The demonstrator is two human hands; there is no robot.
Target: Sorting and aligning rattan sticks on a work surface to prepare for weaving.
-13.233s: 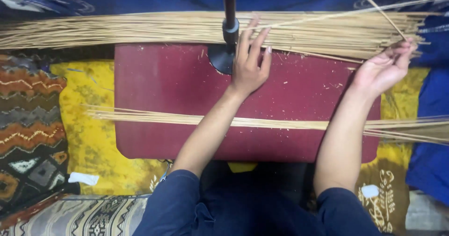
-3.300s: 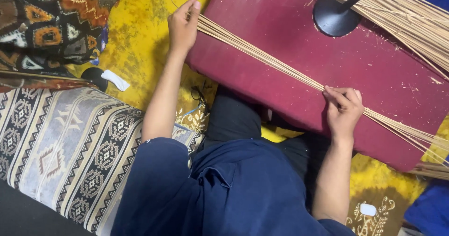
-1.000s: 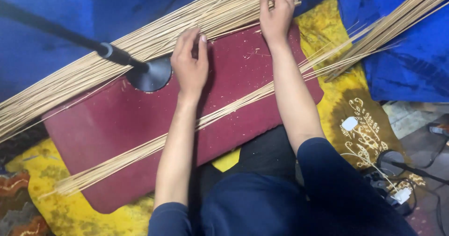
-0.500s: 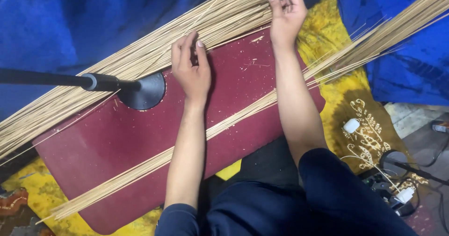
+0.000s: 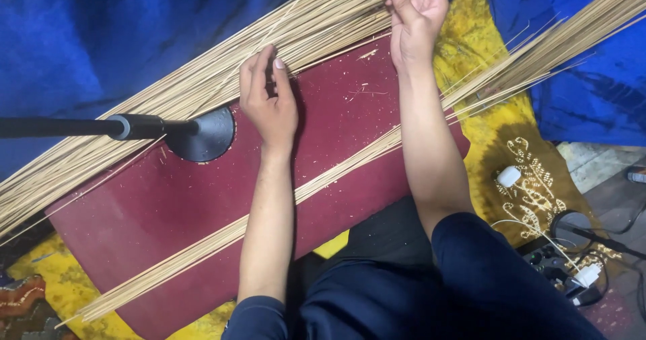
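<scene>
A big pile of thin pale sticks [image 5: 202,84] lies slantwise along the far edge of a dark red board [image 5: 155,212]. My left hand [image 5: 269,101] rests palm down at the pile's near edge, fingers pinching a few sticks. My right hand [image 5: 414,10] is higher up on the same pile, fingers curled around some sticks. A thinner row of the same sticks [image 5: 323,178] crosses the board's near part under both forearms and fans out to the right.
A black round stand base [image 5: 202,134] with a black pole [image 5: 67,126] sits on the board left of my left hand. Blue cloth [image 5: 101,30] lies beyond, yellow patterned cloth [image 5: 518,172] at right, with a white plug and cables [image 5: 579,273].
Over the last second the view has swung left a little. My left hand has slid up the board onto the pile's edge; my right hand stays on the pile's upper part.
</scene>
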